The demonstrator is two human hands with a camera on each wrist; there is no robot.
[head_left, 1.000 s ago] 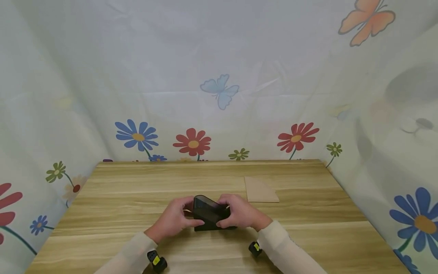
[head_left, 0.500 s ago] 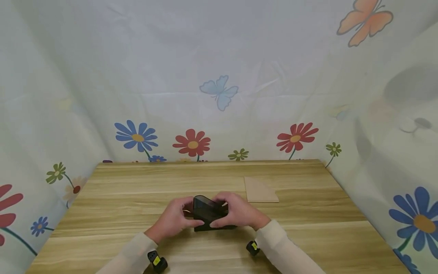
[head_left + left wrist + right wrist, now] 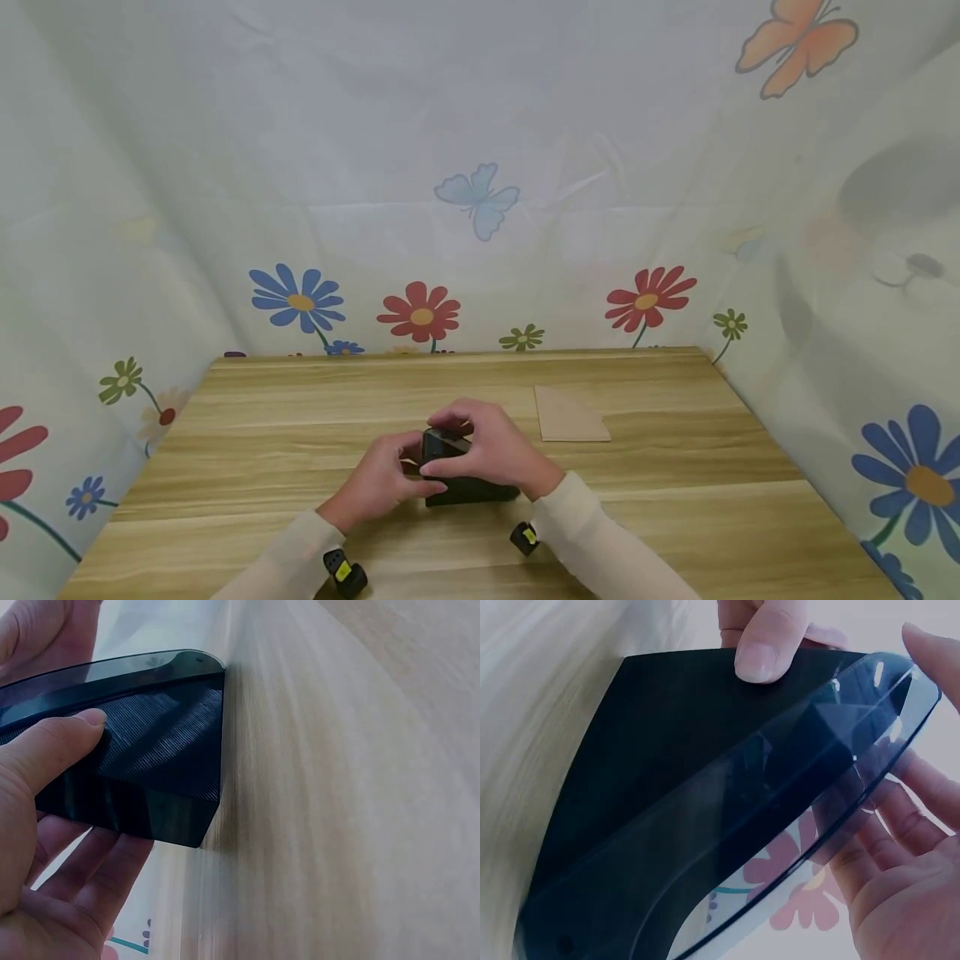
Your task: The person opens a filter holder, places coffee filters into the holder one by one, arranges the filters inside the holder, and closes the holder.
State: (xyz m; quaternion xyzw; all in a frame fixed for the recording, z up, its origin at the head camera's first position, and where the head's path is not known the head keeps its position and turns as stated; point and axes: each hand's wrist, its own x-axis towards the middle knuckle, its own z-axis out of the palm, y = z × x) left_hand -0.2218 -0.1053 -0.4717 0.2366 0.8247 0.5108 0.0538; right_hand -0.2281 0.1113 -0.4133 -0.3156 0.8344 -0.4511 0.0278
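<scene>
A black wedge-shaped box [image 3: 468, 492] with a clear lid [image 3: 840, 742] stands on the wooden table, its tall end to the left. My left hand [image 3: 378, 479] grips that tall end. In the left wrist view its thumb [image 3: 64, 746] presses the ribbed black side, while the other fingers lie behind and under. My right hand [image 3: 491, 446] reaches over the top and pinches the lid's upper corner between thumb and fingers. Through the clear plastic, the right fingers [image 3: 885, 825] show behind the lid in the right wrist view.
A fan-shaped brown paper [image 3: 570, 417], like a coffee filter, lies flat behind and right of the box. The wooden table [image 3: 300, 392] ends at a white curtain [image 3: 345, 167] printed with flowers and butterflies. A black wrist camera [image 3: 345, 575] hangs beside the left sleeve.
My right hand has slid left and up along the box, from its low right part to the top of its tall end. The left hand and the box have stayed put.
</scene>
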